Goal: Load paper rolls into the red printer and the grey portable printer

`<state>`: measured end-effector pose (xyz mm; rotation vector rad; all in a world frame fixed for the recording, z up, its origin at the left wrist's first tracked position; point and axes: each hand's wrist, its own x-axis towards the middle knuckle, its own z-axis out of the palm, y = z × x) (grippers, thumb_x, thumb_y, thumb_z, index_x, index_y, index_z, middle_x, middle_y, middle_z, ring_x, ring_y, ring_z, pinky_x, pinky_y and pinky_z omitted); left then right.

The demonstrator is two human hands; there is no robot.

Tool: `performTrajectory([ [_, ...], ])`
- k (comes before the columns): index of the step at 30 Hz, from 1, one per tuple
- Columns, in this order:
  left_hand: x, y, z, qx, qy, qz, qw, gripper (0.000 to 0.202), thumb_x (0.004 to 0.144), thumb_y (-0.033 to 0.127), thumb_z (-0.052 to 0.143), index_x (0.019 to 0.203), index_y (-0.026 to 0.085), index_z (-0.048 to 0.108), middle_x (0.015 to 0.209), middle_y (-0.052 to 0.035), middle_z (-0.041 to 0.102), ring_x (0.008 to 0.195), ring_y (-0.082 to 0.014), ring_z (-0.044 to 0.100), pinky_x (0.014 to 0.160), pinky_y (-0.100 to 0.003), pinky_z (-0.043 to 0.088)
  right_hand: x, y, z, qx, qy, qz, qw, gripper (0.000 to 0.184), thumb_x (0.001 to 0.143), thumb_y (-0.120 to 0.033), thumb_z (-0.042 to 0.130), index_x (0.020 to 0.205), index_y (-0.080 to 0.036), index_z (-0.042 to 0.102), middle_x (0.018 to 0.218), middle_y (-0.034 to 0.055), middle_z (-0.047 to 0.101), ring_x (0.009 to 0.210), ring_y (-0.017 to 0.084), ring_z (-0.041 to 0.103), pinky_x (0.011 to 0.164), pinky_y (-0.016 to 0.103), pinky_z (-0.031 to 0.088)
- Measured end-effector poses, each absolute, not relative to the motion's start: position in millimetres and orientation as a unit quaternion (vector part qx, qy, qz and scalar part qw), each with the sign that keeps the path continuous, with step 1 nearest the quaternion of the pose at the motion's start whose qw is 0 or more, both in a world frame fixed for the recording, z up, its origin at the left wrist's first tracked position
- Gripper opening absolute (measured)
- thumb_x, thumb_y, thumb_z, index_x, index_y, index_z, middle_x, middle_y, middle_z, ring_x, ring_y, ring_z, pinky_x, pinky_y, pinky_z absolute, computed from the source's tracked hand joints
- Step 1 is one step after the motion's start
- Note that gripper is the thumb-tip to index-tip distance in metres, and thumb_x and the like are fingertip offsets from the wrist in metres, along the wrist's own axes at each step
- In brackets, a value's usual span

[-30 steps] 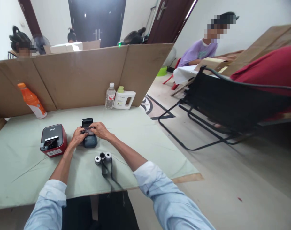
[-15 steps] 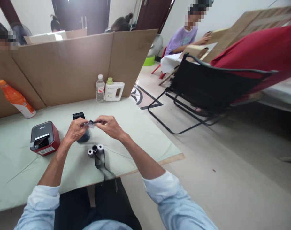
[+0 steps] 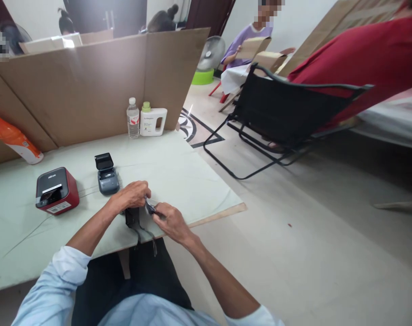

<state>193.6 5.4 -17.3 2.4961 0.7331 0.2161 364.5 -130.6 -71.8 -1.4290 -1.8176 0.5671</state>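
Over the near part of the table (image 3: 192, 181), my right hand (image 3: 172, 222) pinches a small paper roll (image 3: 149, 207) with dark and whitish sides. My left hand (image 3: 133, 194) is closed at the upper end of that same roll, its fingertips partly hidden. Beneath and between my hands lie dark paper strips (image 3: 133, 219), trailing over the table's front edge. The other small rolls there are covered by my hands. A dark portable printer (image 3: 108, 181) stands just beyond my left hand with its lid raised.
Left of the portable printer is a red and black box-shaped printer (image 3: 57, 192). An orange bottle (image 3: 17, 140), a water bottle (image 3: 133, 120) and a white jug (image 3: 153, 122) line the cardboard screen (image 3: 97, 86). A black folding chair (image 3: 280, 113) stands right; other people sit beyond.
Both hands have come down toward me and right, from near the portable printer to over the rolls. The printer's raised lid and body are uncovered now. The view has shifted slightly.
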Motion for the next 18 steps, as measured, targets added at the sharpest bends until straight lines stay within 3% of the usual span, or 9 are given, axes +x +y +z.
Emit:
performTrajectory([
  [5,190.2,1.0,-2.7,0.923,0.270,0.063,0.268,0.034,0.070,0.012,0.063,0.095,0.026,0.081,0.097,-0.0074,0.074,0.094,-0.0269,0.068,0.087,-0.035,0.051,357.1,-137.3,-75.8,-0.541,-0.735,0.194,0.358,0.017,0.090,-0.016,0.056,0.076,-0.023,0.063,0.088,0.0067,0.069,0.090,0.023,0.065,0.083,0.034,0.052],
  [10,146.4,-4.1,29.2,0.884,0.365,0.159,0.245,0.050,0.074,0.012,0.054,0.118,0.022,0.075,0.110,-0.0075,0.073,0.091,-0.0223,0.067,0.091,-0.035,0.052,358.1,-140.7,-73.3,-0.539,-0.751,0.169,0.341,0.018,0.092,-0.015,0.058,0.077,-0.023,0.065,0.089,0.0066,0.070,0.091,0.023,0.063,0.082,0.034,0.051],
  [18,96.0,-47.9,19.2,0.805,0.528,0.057,0.266,0.044,0.070,0.025,0.069,0.113,0.018,0.070,0.102,-0.0062,0.073,0.094,-0.0254,0.067,0.084,-0.035,0.053,355.7,-141.6,-74.9,-0.522,-0.765,0.136,0.352,0.017,0.092,-0.013,0.060,0.078,-0.022,0.065,0.086,0.0053,0.069,0.086,0.021,0.061,0.083,0.033,0.049],
])
